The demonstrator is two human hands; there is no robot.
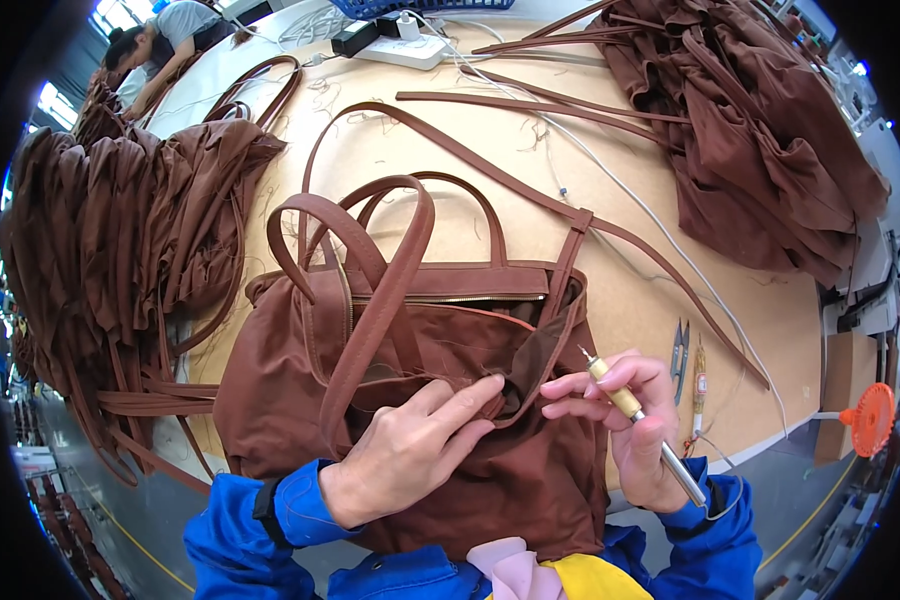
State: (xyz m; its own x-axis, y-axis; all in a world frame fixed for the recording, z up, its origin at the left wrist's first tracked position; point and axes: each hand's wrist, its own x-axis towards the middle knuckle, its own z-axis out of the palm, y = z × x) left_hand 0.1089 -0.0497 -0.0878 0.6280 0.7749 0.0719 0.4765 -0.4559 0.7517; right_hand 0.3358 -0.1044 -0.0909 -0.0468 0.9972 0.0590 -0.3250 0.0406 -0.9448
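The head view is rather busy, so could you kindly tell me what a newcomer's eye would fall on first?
Most likely the large brown bag in the centre, its left hand neighbour touching it near the opening. Just right of it, the right hand holds a pen-like tool with its tip up. The bright orange wheel at the far right also stands out.

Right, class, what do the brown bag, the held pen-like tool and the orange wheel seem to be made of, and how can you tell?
Brown bag: leather or a leather-like sheet, fairly matt, with soft, slack folds.
Pen-like tool: shiny silver rear suggests metal; yellowish front, perhaps brass or wood.
Orange wheel: probably plastic, from its even, bright colour.
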